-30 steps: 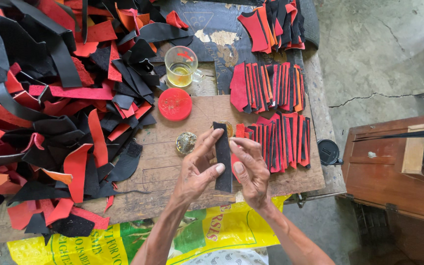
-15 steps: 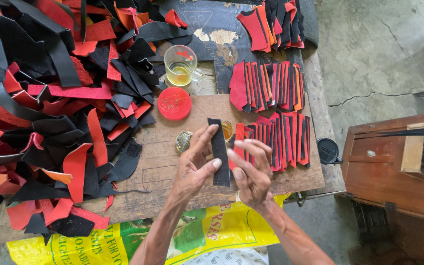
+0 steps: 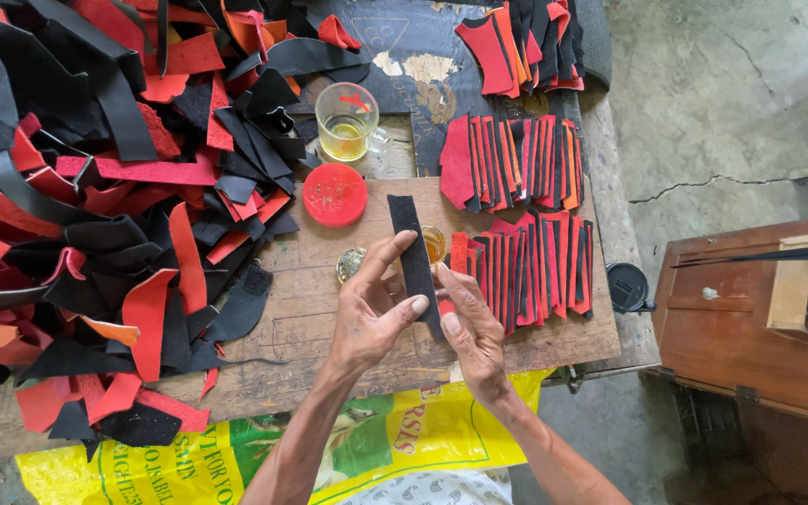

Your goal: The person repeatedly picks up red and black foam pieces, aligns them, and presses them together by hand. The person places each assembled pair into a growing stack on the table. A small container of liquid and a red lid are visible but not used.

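Note:
A narrow black strip (image 3: 414,254) of rough material stands nearly upright above the wooden board (image 3: 320,327). My left hand (image 3: 378,313) grips its lower half with thumb and fingers. My right hand (image 3: 472,332) pinches the same strip from the right near its bottom end. Behind the strip sits a small open tin (image 3: 435,245) of amber glue, partly hidden. Rows of red-and-black strips (image 3: 530,264) lie side by side just right of my hands.
A big heap of red, black and orange scraps (image 3: 95,206) covers the left. A red lid (image 3: 335,194), a glass cup of yellowish liquid (image 3: 347,123) and more strip rows (image 3: 516,159) lie beyond. A wooden cabinet (image 3: 750,327) stands right; a yellow sack (image 3: 236,449) hangs below.
The black strip has risen and tilted a little left, now longer above my fingers. Both hands shifted slightly lower on it.

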